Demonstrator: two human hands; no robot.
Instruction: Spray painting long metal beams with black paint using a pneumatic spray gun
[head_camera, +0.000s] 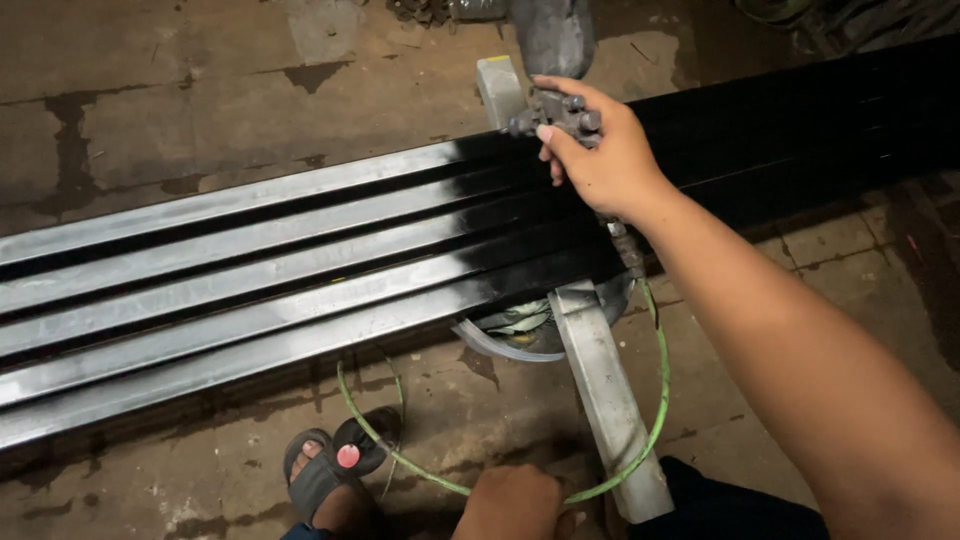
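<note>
Right hand (600, 150) grips spray gun (555, 112) over steel tubes (300, 270).

Dim, warm light with soft glare on the steel tubes (250, 290), deep shadow upper right, slight blur.

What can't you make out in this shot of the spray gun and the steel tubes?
Head view only:
- Spray gun: its nozzle is hidden behind the right hand.
- Left hand: fingers cut off by the bottom edge.
- Steel tubes: both ends run out of frame.
- Container under the tubes: mostly covered by them.
- Green hose: its gun end is hidden by the forearm.
</note>
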